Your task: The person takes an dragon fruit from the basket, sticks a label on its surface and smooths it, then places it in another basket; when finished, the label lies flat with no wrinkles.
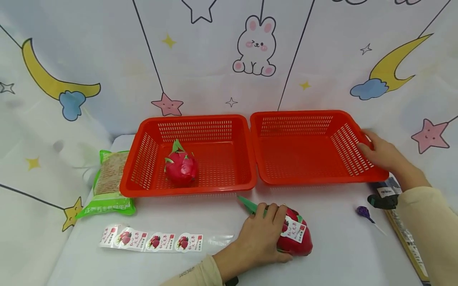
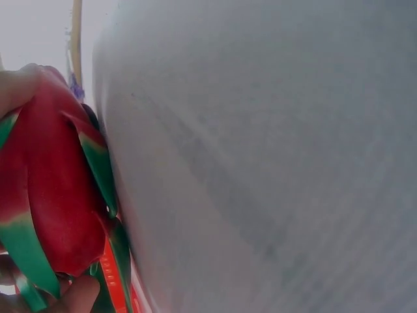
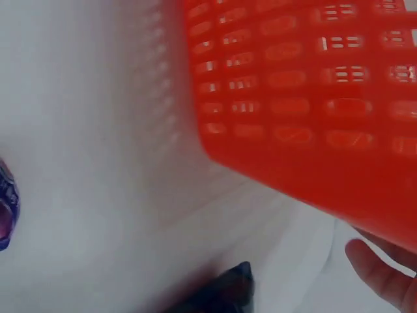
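Observation:
My left hand (image 1: pixel 255 238) grips a red dragon fruit (image 1: pixel 302 245) with green leaf tips, lying on its side near the front of the table. A white label (image 1: pixel 293 229) with a fruit picture sits on its upper side. In the left wrist view, fingers show at both ends of this dragon fruit (image 2: pixel 62 182). At the right, my right hand (image 1: pixel 383 153) holds the right-hand rim of a red plastic basket (image 1: pixel 293 159). The right wrist view shows that basket's slotted wall (image 3: pixel 293 124) close up, with fingertips (image 3: pixel 374 267) below its edge.
Beside it stands a second red basket (image 1: pixel 218 165) holding another dragon fruit (image 1: pixel 181 169). A strip of fruit labels (image 1: pixel 154 240) lies front left, behind it a green-edged packet (image 1: pixel 111 178). A purple-wrapped lollipop (image 1: pixel 363 212) and a long box (image 1: pixel 404 232) lie at right.

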The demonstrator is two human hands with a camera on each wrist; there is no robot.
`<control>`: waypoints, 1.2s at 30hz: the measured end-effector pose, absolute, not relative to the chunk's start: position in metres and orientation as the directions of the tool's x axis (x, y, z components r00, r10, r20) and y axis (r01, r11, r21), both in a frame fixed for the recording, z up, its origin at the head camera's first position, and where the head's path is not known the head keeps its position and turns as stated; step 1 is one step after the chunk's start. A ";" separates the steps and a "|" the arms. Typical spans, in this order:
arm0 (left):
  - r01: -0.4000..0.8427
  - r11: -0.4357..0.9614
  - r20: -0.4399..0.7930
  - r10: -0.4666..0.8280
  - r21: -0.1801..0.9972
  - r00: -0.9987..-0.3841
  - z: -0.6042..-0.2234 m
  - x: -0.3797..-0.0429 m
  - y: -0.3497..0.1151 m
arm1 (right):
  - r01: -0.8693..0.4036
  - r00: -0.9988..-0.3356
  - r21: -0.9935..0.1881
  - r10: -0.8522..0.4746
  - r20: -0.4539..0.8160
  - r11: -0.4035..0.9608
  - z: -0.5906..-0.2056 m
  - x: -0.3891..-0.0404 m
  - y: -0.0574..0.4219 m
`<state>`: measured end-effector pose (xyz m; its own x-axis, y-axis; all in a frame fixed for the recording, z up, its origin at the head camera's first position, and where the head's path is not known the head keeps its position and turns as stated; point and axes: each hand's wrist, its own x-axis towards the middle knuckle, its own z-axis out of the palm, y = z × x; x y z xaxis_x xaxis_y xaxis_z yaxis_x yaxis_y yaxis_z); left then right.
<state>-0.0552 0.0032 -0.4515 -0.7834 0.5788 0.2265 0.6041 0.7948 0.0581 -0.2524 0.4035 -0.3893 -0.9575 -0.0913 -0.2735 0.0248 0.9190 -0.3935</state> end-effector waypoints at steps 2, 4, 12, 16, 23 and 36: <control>0.611 0.790 0.244 0.584 0.047 -0.774 -0.453 -0.055 0.004 | 0.021 -0.958 -0.402 -0.096 -0.269 0.915 -0.393 -0.251 0.405; 0.615 0.787 0.249 0.587 0.046 -0.770 -0.454 -0.055 0.004 | 0.015 -0.961 -0.410 -0.100 -0.259 0.912 -0.395 -0.249 0.405; 0.732 0.672 0.261 0.690 0.112 -0.675 -0.418 -0.033 -0.001 | 0.020 -0.955 -0.425 -0.109 -0.277 0.905 -0.399 -0.250 0.401; 0.805 0.578 0.349 0.732 0.136 -0.585 -0.372 -0.032 0.000 | 0.014 -0.955 -0.437 -0.117 -0.272 0.899 -0.401 -0.251 0.401; 0.752 0.638 0.145 0.738 0.169 -0.659 -0.312 -0.100 0.056 | -0.001 -0.969 -0.475 -0.119 -0.217 0.880 -0.405 -0.243 0.414; 0.395 0.892 -0.145 0.431 0.221 -0.891 -0.373 -0.229 0.152 | 0.014 -0.969 -0.474 -0.105 -0.224 0.880 -0.405 -0.245 0.403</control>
